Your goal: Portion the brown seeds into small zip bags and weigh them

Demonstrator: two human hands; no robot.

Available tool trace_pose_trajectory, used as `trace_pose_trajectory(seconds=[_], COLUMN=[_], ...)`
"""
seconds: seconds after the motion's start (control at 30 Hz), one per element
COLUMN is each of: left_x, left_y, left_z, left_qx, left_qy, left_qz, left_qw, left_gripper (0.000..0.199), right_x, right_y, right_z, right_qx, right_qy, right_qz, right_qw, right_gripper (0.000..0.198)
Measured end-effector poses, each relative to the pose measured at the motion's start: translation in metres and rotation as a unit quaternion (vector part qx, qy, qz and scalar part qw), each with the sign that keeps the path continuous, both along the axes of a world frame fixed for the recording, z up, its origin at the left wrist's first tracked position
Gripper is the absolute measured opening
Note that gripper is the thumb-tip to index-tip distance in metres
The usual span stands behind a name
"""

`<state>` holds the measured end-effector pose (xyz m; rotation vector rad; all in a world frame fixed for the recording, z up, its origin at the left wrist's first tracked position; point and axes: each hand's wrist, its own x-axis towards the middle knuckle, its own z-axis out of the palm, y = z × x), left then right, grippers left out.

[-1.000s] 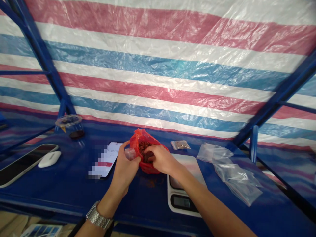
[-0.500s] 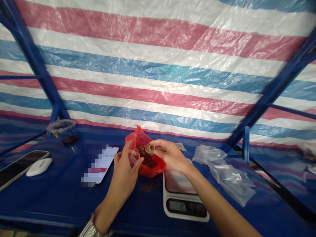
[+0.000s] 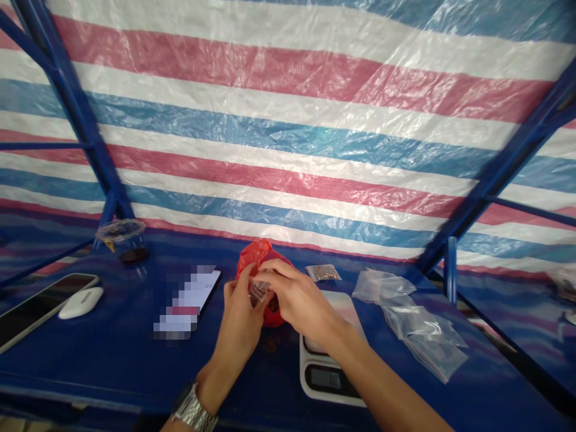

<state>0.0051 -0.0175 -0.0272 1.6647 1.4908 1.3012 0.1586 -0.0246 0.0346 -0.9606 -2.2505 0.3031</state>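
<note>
My left hand [image 3: 243, 309] pinches a small clear plastic bag [image 3: 260, 292] in front of the red plastic bag [image 3: 254, 253]. Against it, my right hand [image 3: 297, 297] is closed, with its fingertips at the clear bag's mouth. The small clear cup of brown bits that this hand holds is mostly hidden behind its fingers. Dark reddish-brown dried pieces [image 3: 272, 303] show in the red bag between and below my hands. Under my right wrist lies a white digital scale [image 3: 310, 372], its display partly in view.
A filled small bag [image 3: 324, 273] lies behind the scale, and clear zip bags [image 3: 418, 318] are spread at right. Leftward are a lit phone [image 3: 193, 300], a white earbud case [image 3: 81, 303], a dark phone [image 3: 45, 306] and a clear tub [image 3: 128, 243] with dark liquid. Blue metal bars frame the table.
My right hand has brought the cup left and down to the clear bag in my left hand. The two hands now meet, covering more of the red bag. The camera view has shifted slightly.
</note>
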Motion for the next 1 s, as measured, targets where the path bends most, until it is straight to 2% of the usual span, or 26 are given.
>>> trace_pose_trajectory(seconds=[0.07,0.17,0.3,0.4,0.5,0.63,0.8,1.0], left_x=[-0.002,-0.009,-0.019,-0.021,-0.020,-0.021,-0.023,-0.023], left_y=[-0.001,0.000,0.010,0.021,0.029,0.036,0.035,0.028], left_z=[0.003,0.005,-0.004,-0.008,-0.004,0.002,0.001,0.006], left_qx=[0.003,0.007,-0.010,-0.018,-0.049,-0.082,-0.113,-0.142], left_qy=[0.014,0.027,-0.004,-0.014,-0.036,-0.087,-0.160,-0.232], left_qz=[0.011,0.044,0.103,0.110,0.079,0.102,0.105,0.076], left_qw=[1.000,0.999,0.995,0.994,0.995,0.988,0.975,0.959], left_gripper=[0.059,0.056,0.065,0.059,0.056,0.067,0.065,0.069], right_x=[0.002,0.004,0.000,-0.012,-0.020,-0.019,-0.014,-0.012], right_y=[0.004,0.013,0.027,0.038,0.049,0.060,0.069,0.070], right_z=[0.000,0.002,-0.001,-0.006,-0.010,-0.014,-0.028,-0.040], right_qx=[0.010,0.010,-0.069,-0.082,-0.092,-0.123,-0.169,-0.218], right_qy=[0.019,0.016,-0.115,-0.189,-0.196,-0.165,-0.102,-0.008], right_qz=[-0.013,-0.087,-0.185,-0.214,-0.217,-0.208,-0.171,-0.118], right_qw=[1.000,0.996,0.974,0.955,0.952,0.956,0.965,0.969], right_gripper=[0.059,0.051,0.041,0.040,0.040,0.041,0.041,0.040])
